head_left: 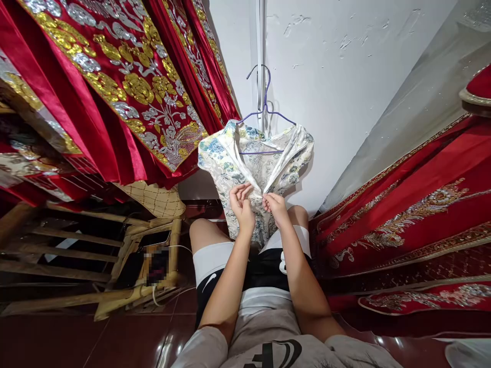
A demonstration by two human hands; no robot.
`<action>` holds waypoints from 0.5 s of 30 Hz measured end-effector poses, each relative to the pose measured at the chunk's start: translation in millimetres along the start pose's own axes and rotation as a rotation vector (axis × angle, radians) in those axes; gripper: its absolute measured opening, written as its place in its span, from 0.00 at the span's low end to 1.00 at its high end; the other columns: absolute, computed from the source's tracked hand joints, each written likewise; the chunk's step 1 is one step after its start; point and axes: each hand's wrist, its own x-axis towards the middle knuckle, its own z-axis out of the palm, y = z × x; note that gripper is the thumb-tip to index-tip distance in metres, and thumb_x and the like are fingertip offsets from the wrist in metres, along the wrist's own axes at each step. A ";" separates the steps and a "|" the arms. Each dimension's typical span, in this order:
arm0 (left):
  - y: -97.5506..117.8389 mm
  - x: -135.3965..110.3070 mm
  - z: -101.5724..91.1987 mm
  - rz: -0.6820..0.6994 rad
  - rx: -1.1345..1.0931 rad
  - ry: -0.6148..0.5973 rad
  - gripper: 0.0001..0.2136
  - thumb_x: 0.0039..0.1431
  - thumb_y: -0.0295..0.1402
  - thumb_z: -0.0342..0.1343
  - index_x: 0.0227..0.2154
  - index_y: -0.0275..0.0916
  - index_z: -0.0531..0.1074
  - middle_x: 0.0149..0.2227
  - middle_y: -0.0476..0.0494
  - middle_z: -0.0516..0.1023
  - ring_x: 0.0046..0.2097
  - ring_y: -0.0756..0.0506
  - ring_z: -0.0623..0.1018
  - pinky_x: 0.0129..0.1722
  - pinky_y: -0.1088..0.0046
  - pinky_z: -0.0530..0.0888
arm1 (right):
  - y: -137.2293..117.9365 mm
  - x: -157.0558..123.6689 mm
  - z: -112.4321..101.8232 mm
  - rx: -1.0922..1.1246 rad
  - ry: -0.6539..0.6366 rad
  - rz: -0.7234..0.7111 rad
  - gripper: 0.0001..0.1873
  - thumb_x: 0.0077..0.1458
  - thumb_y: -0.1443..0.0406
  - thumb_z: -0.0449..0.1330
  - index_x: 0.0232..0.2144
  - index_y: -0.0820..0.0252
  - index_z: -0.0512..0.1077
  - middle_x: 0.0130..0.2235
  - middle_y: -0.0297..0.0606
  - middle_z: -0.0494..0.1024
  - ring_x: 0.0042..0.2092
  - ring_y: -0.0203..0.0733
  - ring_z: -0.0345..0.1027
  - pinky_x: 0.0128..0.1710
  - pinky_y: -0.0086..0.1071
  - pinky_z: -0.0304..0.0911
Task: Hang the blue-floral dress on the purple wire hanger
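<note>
A pale floral dress (226, 168) with short sleeves and blue and yellow flowers hangs in front of me on a thin purple hanger (268, 105). Its front opening forms a V, and the lower part drops between my knees, where the end is hidden. At the bottom of the V, my right hand (273, 204) is closed in a pinch on the edge of the opening. Just left of it, my left hand (242, 204) lies against the dress front, its fingers loosely bent and apart, with nothing visible gripped.
Red garments with gold and silver embroidery (138, 89) hang at the left. More red embroidered cloth (414, 220) is close on my right. A wooden chair (174, 250) with a blurred item and a white cable stands at lower left. Behind the dress rises a white wall (326, 76).
</note>
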 end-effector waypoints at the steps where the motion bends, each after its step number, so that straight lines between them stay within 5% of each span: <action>1: -7.1 -2.2 -1.3 0.014 0.007 -0.019 0.15 0.57 0.29 0.52 0.48 0.43 0.67 0.50 0.38 0.77 0.54 0.42 0.79 0.57 0.62 0.75 | -0.9 -1.6 -0.4 0.003 -0.012 0.008 0.20 0.45 0.48 0.63 0.21 0.57 0.68 0.21 0.32 0.67 0.22 0.33 0.56 0.22 0.30 0.49; 7: -40.3 -11.6 -7.8 -0.175 0.088 -0.319 0.06 0.56 0.32 0.57 0.37 0.41 0.70 0.38 0.43 0.77 0.42 0.43 0.79 0.48 0.65 0.77 | -4.0 -4.6 -7.8 -0.077 -0.097 0.009 0.14 0.44 0.53 0.62 0.20 0.59 0.72 0.18 0.30 0.66 0.21 0.32 0.55 0.23 0.30 0.49; 11: -40.2 -12.3 -10.0 -0.138 0.106 -0.441 0.04 0.62 0.34 0.56 0.36 0.42 0.67 0.34 0.46 0.74 0.39 0.45 0.77 0.43 0.69 0.74 | -8.5 -9.3 -12.9 -0.080 -0.136 0.040 0.12 0.47 0.57 0.61 0.20 0.60 0.73 0.17 0.30 0.67 0.19 0.31 0.54 0.21 0.29 0.48; 15: -39.7 -15.2 -11.0 -0.080 0.243 -0.493 0.05 0.69 0.36 0.50 0.39 0.41 0.64 0.32 0.49 0.70 0.34 0.47 0.72 0.38 0.71 0.69 | -34.9 -4.3 -13.6 -0.005 -0.023 0.020 0.12 0.51 0.59 0.62 0.21 0.60 0.72 0.18 0.30 0.68 0.18 0.29 0.53 0.18 0.26 0.47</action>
